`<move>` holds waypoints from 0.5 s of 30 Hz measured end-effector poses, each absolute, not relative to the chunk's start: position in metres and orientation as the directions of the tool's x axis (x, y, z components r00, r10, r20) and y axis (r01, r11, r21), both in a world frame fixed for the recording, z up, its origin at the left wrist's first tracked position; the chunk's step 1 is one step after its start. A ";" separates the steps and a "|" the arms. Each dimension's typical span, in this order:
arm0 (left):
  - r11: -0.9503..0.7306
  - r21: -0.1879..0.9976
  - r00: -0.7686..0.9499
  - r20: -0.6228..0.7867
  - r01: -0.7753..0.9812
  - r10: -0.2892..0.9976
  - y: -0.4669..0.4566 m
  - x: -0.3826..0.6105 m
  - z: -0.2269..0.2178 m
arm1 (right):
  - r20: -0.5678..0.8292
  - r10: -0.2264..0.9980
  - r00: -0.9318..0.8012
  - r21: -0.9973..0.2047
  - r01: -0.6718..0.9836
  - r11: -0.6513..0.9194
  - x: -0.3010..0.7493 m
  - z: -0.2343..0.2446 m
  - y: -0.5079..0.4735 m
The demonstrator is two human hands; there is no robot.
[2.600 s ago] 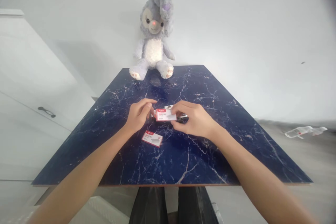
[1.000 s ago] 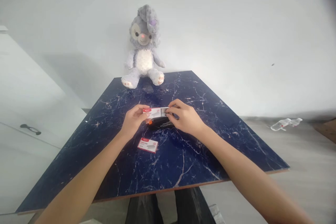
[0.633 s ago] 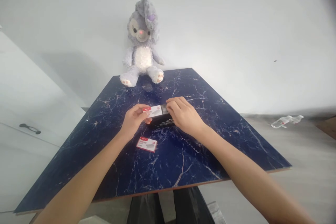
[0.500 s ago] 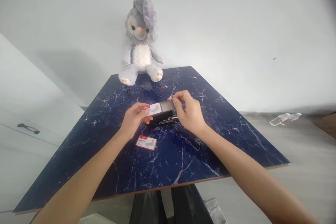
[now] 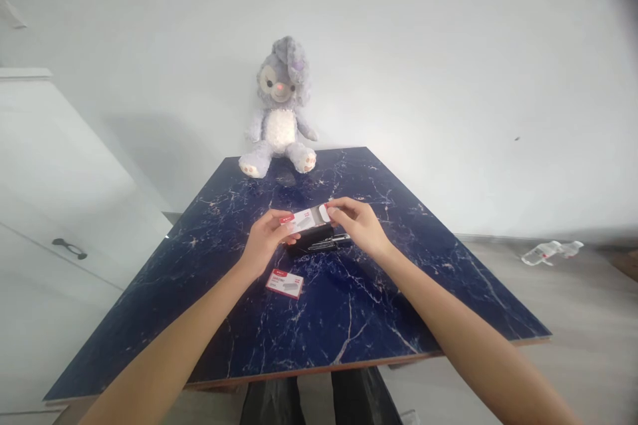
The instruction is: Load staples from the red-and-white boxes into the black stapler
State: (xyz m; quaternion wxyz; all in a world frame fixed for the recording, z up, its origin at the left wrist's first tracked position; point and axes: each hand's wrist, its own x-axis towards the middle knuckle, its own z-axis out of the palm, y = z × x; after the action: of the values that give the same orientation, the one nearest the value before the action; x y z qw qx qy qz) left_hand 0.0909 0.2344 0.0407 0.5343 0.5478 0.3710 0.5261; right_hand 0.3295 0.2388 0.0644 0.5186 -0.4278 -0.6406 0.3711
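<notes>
A small red and white staple box (image 5: 305, 219) is held above the table between my two hands. My left hand (image 5: 266, 239) is closed around its left end, with the thumb in front. At the right end, a white end piece (image 5: 323, 212) stands up beside a grey section, and my right hand (image 5: 356, 222) pinches it between thumb and fingers. Just below the box lies a black stapler (image 5: 314, 242) with shiny metal parts at its right. Nearer to me, another red and white staple box (image 5: 285, 283) rests flat on the table.
The dark blue marbled table (image 5: 379, 319) has a grey plush rabbit (image 5: 280, 126) seated at its back edge. A white cabinet (image 5: 60, 199) stands on the left. Clear plastic bottles (image 5: 548, 252) lie on the floor at the right.
The grey section at the box's right end shows less, and the white end piece is now nearer the printed sleeve. My right hand has come closer to my left. The camera view has tilted up.
</notes>
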 end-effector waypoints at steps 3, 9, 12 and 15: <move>-0.163 0.975 0.213 0.193 -0.151 0.958 0.232 0.093 0.039 | 0.324 0.941 -0.096 -0.940 0.079 0.331 0.325 0.064 0.237; -0.167 0.979 0.279 0.195 -0.122 0.940 0.230 0.095 0.038 | 0.374 0.921 -0.114 -0.922 0.058 0.382 0.316 0.057 0.233; -0.170 0.981 0.324 0.192 -0.095 0.927 0.227 0.097 0.039 | 0.385 0.906 -0.175 -0.913 0.071 0.401 0.318 0.056 0.234; -0.185 0.981 0.352 0.196 -0.066 0.915 0.222 0.100 0.040 | 0.378 0.897 -0.229 -0.916 0.048 0.398 0.324 0.060 0.236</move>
State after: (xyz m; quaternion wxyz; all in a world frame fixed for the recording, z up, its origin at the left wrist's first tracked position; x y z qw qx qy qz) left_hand 0.1002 0.2224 0.0399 0.5393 0.6208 0.3418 0.4550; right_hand 0.3238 0.2362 0.0598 0.5089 -0.3559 -0.6635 0.4173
